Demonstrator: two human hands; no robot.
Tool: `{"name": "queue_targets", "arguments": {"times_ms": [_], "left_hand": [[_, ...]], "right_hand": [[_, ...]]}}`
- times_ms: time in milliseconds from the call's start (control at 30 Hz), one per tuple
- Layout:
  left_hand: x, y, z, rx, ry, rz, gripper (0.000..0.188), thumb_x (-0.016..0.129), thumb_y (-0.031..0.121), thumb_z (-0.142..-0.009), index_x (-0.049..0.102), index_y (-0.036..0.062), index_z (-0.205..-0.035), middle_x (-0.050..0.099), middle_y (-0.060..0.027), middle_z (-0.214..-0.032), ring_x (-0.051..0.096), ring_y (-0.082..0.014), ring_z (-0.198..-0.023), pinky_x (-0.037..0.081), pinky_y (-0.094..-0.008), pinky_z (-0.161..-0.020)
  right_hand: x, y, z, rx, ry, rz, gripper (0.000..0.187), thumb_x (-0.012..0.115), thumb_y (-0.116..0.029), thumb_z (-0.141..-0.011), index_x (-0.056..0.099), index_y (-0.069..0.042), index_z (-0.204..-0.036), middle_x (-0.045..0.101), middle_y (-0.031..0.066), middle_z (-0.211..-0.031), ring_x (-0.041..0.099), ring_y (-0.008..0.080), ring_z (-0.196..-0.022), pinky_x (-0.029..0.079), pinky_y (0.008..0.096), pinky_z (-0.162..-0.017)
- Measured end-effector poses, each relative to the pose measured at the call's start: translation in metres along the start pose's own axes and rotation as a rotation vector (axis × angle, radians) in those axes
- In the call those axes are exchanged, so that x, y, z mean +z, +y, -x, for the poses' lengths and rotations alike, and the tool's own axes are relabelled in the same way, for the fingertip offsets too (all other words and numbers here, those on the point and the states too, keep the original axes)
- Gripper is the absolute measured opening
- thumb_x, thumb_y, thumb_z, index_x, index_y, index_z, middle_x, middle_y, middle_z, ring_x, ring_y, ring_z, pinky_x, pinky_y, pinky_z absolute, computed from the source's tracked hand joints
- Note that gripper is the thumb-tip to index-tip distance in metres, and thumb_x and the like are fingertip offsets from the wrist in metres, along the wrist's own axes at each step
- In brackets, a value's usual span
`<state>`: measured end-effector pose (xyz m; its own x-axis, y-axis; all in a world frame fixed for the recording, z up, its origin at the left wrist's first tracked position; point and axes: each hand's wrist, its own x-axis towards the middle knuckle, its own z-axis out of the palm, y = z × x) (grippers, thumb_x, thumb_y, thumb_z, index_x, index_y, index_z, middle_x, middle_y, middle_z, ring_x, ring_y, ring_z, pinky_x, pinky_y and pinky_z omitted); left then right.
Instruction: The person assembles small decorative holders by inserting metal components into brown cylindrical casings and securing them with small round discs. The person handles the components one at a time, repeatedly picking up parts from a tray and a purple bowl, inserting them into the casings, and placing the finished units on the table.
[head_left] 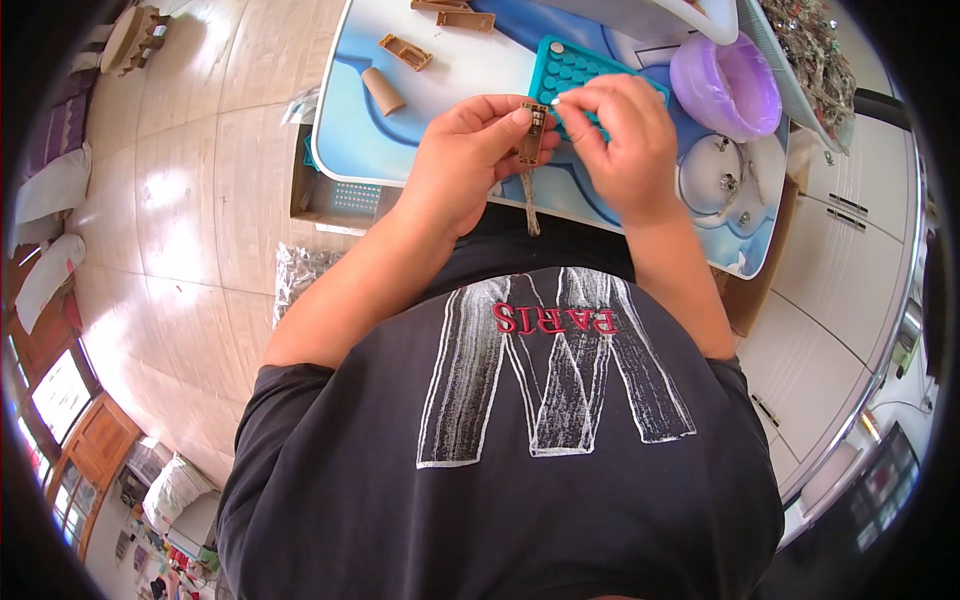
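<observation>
My left hand point(458, 150) is closed on a small brown plastic housing point(529, 152), thumb on its front. Metallic parts show inside the housing's upper end, and a bundle of thin wires point(532, 205) hangs below it. Just to the right, my right hand point(632, 140) pinches a tiny whitish piece point(556, 101) between thumb and forefinger, close to the housing's top. What the piece is cannot be made out. Behind the right hand lies a teal tray point(541, 78) with round pockets, one holding a pale disc point(557, 47).
More brown housings point(405, 52) lie on the blue-white table point(350, 150), with a rounded brown cover point(382, 92) nearer. A purple basin point(690, 85) stands right, beside a round white dish point(700, 180) of small metal parts. A bin of wire bundles point(815, 60) is far right.
</observation>
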<state>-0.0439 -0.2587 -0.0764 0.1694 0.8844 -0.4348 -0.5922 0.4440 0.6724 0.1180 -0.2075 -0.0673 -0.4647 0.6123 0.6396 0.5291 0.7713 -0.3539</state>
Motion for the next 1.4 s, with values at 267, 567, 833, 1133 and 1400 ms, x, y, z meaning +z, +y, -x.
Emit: {"name": "queue_targets", "arguments": {"times_ms": [267,567,833,1133,1400], "left_hand": [[0.001,-0.001,0.0,0.008,-0.005,0.01,0.019,0.051,0.01,-0.092,0.055,-0.0062,-0.101,0.062,-0.0104,-0.088,0.062,-0.0164,-0.08,0.052,-0.0299,-0.076],[-0.002,-0.004,0.001,0.011,-0.02,-0.056,0.025,0.05,0.014,-0.093,0.055,-0.0042,-0.108,0.063,-0.009,-0.096,0.063,-0.015,-0.084,0.051,-0.0299,-0.081],[-0.003,-0.005,0.0,0.005,-0.007,-0.047,0.024,0.05,0.014,-0.093,0.055,-0.0045,-0.107,0.063,-0.0094,-0.096,0.063,-0.0164,-0.086,0.051,-0.0303,-0.082],[-0.001,-0.003,0.002,0.013,-0.003,-0.05,0.024,0.05,0.014,-0.093,0.054,-0.0044,-0.108,0.063,-0.0107,-0.098,0.064,-0.0183,-0.086,0.051,-0.0314,-0.082],[-0.002,-0.004,0.002,0.017,-0.002,-0.039,0.023,0.05,0.013,-0.093,0.055,-0.0045,-0.107,0.063,-0.0103,-0.096,0.063,-0.0178,-0.085,0.051,-0.0314,-0.082]], "right_hand": [[0.008,-0.006,0.008,0.016,0.018,-0.04,0.014,0.071,-0.007,-0.068,0.059,-0.005,-0.076,0.058,0.0056,-0.076,0.055,0.0238,-0.068,0.045,0.0329,-0.059],[0.011,-0.009,0.01,0.021,0.014,-0.016,0.014,0.07,-0.008,-0.07,0.058,-0.005,-0.078,0.059,0.0055,-0.077,0.055,0.0245,-0.069,0.045,0.0332,-0.061],[0.014,-0.011,0.013,0.155,0.029,-0.133,0.012,0.068,-0.008,-0.073,0.058,-0.005,-0.079,0.06,0.0067,-0.077,0.056,0.0259,-0.071,0.045,0.0347,-0.062],[0.014,-0.01,0.013,0.075,0.04,-0.072,0.014,0.069,-0.007,-0.072,0.057,-0.006,-0.079,0.06,0.0064,-0.078,0.056,0.0256,-0.071,0.045,0.0343,-0.062],[0.012,-0.012,0.013,0.053,0.033,-0.043,0.015,0.07,-0.007,-0.07,0.058,-0.006,-0.08,0.059,0.0057,-0.078,0.056,0.0253,-0.07,0.045,0.0339,-0.061]]}}
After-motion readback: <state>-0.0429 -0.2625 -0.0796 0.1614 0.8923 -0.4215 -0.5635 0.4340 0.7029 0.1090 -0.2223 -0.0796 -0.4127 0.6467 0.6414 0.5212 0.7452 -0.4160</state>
